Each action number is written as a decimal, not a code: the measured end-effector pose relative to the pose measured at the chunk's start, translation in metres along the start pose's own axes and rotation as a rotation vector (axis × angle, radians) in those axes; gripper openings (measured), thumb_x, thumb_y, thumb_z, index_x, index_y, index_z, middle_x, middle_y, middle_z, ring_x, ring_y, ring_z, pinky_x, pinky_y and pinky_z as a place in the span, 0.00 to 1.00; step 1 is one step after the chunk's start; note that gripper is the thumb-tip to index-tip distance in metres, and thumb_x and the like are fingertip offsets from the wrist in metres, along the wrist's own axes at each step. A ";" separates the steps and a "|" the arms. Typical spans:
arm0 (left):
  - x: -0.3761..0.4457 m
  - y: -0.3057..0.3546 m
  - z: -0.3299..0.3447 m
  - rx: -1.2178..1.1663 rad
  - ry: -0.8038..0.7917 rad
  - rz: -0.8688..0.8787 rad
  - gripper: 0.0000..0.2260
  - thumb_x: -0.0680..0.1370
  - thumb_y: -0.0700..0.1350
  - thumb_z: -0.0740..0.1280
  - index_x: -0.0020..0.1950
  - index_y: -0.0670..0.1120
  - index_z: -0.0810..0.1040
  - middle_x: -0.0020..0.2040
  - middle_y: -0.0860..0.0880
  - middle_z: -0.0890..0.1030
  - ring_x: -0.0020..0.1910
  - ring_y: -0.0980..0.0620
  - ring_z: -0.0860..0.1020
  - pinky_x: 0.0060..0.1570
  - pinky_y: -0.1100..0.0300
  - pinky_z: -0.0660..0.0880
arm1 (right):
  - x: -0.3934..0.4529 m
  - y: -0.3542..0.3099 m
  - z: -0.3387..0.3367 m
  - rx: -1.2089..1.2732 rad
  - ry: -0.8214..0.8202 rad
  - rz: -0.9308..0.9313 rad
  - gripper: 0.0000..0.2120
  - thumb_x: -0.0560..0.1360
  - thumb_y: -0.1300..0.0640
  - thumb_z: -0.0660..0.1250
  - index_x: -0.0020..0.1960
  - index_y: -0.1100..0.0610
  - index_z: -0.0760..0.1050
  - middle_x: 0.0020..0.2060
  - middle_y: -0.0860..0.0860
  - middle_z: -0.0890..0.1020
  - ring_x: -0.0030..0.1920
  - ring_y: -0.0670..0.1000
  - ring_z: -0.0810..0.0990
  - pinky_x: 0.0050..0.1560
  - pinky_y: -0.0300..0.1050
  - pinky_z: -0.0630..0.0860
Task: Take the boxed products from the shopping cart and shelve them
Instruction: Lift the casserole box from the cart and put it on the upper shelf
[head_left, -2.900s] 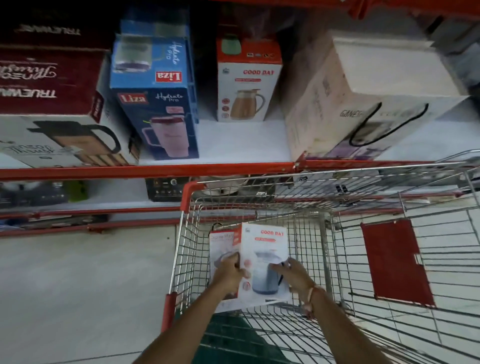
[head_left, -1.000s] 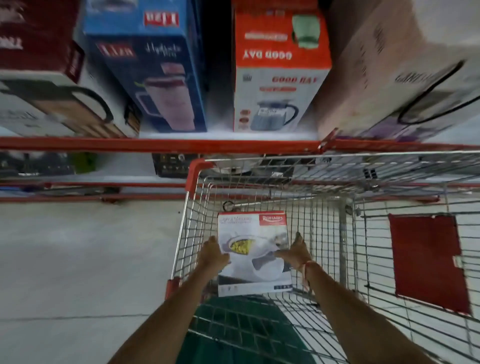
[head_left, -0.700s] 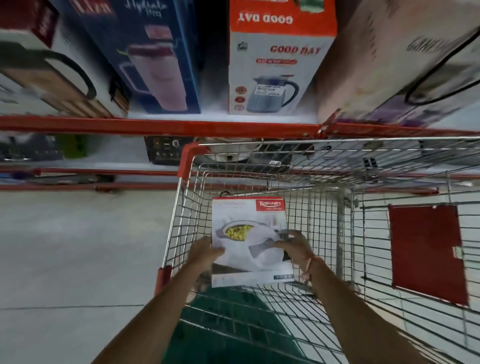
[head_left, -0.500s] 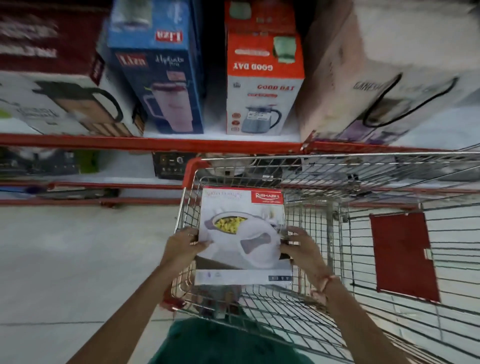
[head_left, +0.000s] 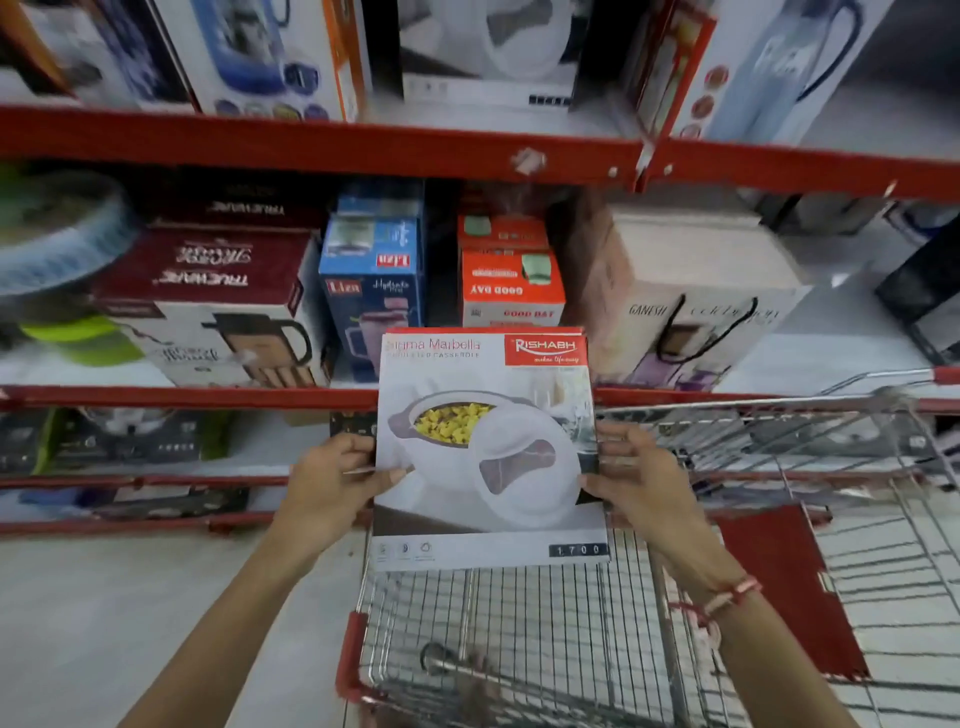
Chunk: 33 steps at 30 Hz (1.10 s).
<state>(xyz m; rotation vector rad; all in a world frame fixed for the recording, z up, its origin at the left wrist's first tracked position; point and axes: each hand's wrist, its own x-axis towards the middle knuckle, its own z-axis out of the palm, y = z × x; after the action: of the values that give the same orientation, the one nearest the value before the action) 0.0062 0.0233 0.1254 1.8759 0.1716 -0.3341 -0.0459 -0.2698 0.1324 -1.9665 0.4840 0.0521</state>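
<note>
I hold a white Rishabh casserole box with a red label, upright, above the front of the wire shopping cart. My left hand grips its left edge and my right hand grips its right edge. The box is raised in front of the red-edged middle shelf, partly hiding an orange Good Day jug box that stands there. The cart basket below the box looks bare in the part I can see.
On the middle shelf stand a maroon Trueware box, a blue Liza box and a large beige Ganesh box. An upper shelf carries more boxes. A red panel hangs in the cart. Grey floor lies to the left.
Both hands have lifted the casserole box up out of the cart to shelf height. My view has tilted up, bringing the upper shelf into sight.
</note>
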 end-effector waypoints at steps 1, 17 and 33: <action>0.003 0.011 -0.005 -0.012 0.004 0.038 0.13 0.68 0.37 0.75 0.50 0.41 0.78 0.49 0.43 0.85 0.43 0.52 0.84 0.40 0.63 0.81 | 0.001 -0.013 -0.004 -0.001 0.014 -0.045 0.26 0.68 0.63 0.76 0.63 0.50 0.72 0.51 0.47 0.79 0.48 0.46 0.80 0.46 0.44 0.79; 0.049 0.236 -0.074 -0.128 0.190 0.703 0.14 0.67 0.38 0.75 0.44 0.52 0.75 0.42 0.56 0.83 0.38 0.67 0.82 0.35 0.77 0.76 | 0.045 -0.222 -0.068 0.097 0.394 -0.698 0.26 0.67 0.59 0.78 0.58 0.47 0.68 0.44 0.26 0.76 0.43 0.19 0.73 0.36 0.15 0.68; 0.199 0.278 -0.039 0.062 0.460 0.738 0.16 0.72 0.38 0.71 0.57 0.39 0.70 0.50 0.36 0.81 0.52 0.39 0.79 0.55 0.41 0.77 | 0.211 -0.258 -0.027 0.121 0.589 -0.662 0.27 0.66 0.57 0.79 0.58 0.56 0.67 0.56 0.55 0.81 0.59 0.55 0.79 0.57 0.58 0.79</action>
<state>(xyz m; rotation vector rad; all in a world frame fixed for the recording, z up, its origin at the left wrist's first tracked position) 0.2785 -0.0390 0.3256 1.9116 -0.2284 0.6026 0.2347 -0.2673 0.3140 -1.9135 0.1741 -0.9681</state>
